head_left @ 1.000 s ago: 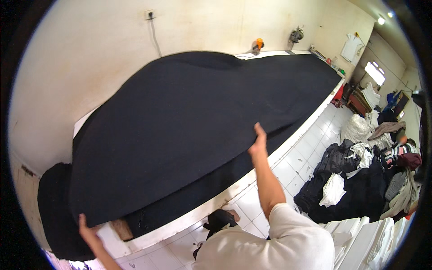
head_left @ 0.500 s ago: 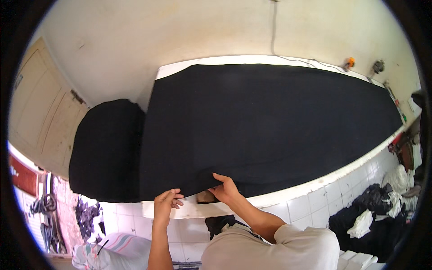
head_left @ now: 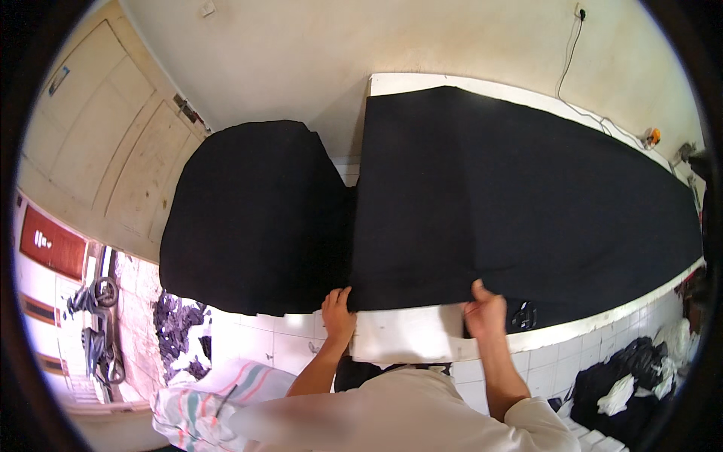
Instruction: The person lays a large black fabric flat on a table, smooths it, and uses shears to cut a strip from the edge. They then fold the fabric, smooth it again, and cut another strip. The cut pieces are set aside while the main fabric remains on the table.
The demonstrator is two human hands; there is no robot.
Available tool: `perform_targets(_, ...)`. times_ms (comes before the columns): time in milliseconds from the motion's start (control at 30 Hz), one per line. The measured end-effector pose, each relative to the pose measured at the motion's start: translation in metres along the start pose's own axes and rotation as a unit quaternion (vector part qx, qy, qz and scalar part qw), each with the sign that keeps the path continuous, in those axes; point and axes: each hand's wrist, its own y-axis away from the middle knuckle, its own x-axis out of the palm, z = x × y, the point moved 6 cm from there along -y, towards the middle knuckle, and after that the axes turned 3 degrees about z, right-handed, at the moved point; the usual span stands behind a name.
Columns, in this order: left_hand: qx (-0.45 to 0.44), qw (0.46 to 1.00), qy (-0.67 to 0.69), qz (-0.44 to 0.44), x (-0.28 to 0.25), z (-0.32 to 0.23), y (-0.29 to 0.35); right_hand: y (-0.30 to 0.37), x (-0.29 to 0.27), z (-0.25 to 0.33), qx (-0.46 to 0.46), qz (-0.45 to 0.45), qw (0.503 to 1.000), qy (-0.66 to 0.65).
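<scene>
A large black fabric [head_left: 572, 196] lies spread over a white table [head_left: 407, 335]. Its left part hangs over the table's end. My left hand [head_left: 337, 315] is closed on the fabric's near edge, at the table's left corner. Further right, my right hand [head_left: 486, 310] pinches that same near edge, thumb on top and fingers underneath. Between my hands a strip of white tabletop shows below the cloth. Just right of my right hand lies a dark, glossy looped thing [head_left: 523, 316], perhaps scissor handles.
Left of the table stands a second black-covered pile [head_left: 248, 218], near a cream door [head_left: 113, 135]. Below it are dark fabric scraps [head_left: 181, 335] and a striped white sack [head_left: 218, 392]. Black and white bundles [head_left: 621, 392] lie on the floor at right. A cable [head_left: 568, 68] runs down the wall.
The view has swung left. My left hand has closed on the fabric edge at the table corner. My hands are further apart, and more bare tabletop and the looped thing show.
</scene>
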Motion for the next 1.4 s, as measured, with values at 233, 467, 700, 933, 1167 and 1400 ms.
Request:
perform_targets(233, -0.044, 0.965, 0.256, -0.043, -0.088, 0.038, -0.156, 0.025, 0.117, 0.047, -0.224, -0.072, 0.972, -0.01)
perform_targets(467, 0.253, 0.92, 0.292, 0.066, -0.264, -0.079, -0.172, 0.059, 0.055, 0.075, -0.293, -0.093, 0.95, -0.044)
perform_targets(700, 0.26, 0.617, -0.065, 0.74, -0.131, -0.055, -0.107, 0.066, -0.084, -0.028, -0.14, -0.278, 0.949, -0.052)
perform_targets(933, 0.125, 0.84, 0.268, 0.456, 0.013, -0.105, -0.512, 0.04, -0.1, -0.085, -0.217, -0.445, 0.868, -0.045)
perform_targets(1167, 0.153, 0.985, -0.004, 0.076, 0.134, -0.13, -0.826, 0.025, -0.082, -0.111, -0.114, -0.694, 0.709, 0.056)
perform_targets(1400, 0.203, 0.933, -0.043, 0.293, 0.202, -0.19, -0.883, 0.005, -0.037, -0.094, -0.179, -0.734, 0.629, 0.183)
